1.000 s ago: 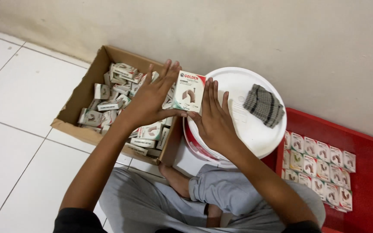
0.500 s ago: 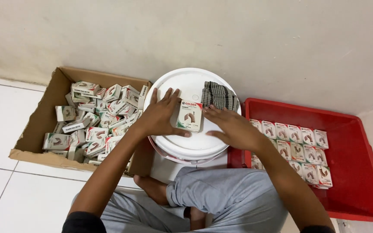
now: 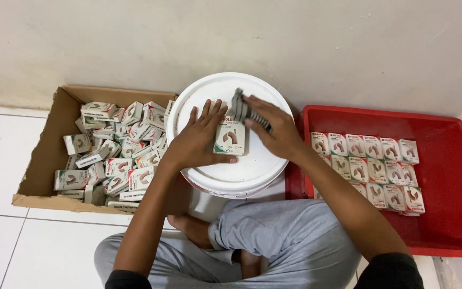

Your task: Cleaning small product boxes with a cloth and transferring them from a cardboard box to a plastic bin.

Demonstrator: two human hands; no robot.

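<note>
Presently seated cross-legged on tiled floor [image 3: 6, 139], white bucket lid [image 3: 252, 166] between the knees serving as work surface

Left hand [image 3: 199, 140]: flat, palm down, fingers spread, not clenched; fingertips resting on left edge of small white carton [image 3: 230, 138] lying face up near lid centre. Pinning rather than gripping. Forearm coming in from near left, wrist straight

Right hand [image 3: 274, 127]: fingers curled around stack of grey flat pieces [image 3: 244, 109], held at far side of lid, just above and touching far edge of carton. Kind of pieces not clear; blurred. Forearm crossing from near right, wrist bent slightly inward

Surroundings:
- cardboard box [image 3: 49, 155], left of lid, loosely heaped with same small cartons, lying every way
- red tray [image 3: 455, 176], right of lid, against wall; same cartons laid in tidy rows along its left part

Judgement on handling:
- keep left palm pressure light and even, so thin carton stays put without crushing
- hold carton square on flat middle of lid, away from raised rim
- peel single piece off grey stack with thumb, rest held tight, to avoid fanning or dropping
- keep both wrists low over lid; short moves only, tray and box both within easy reach
</note>
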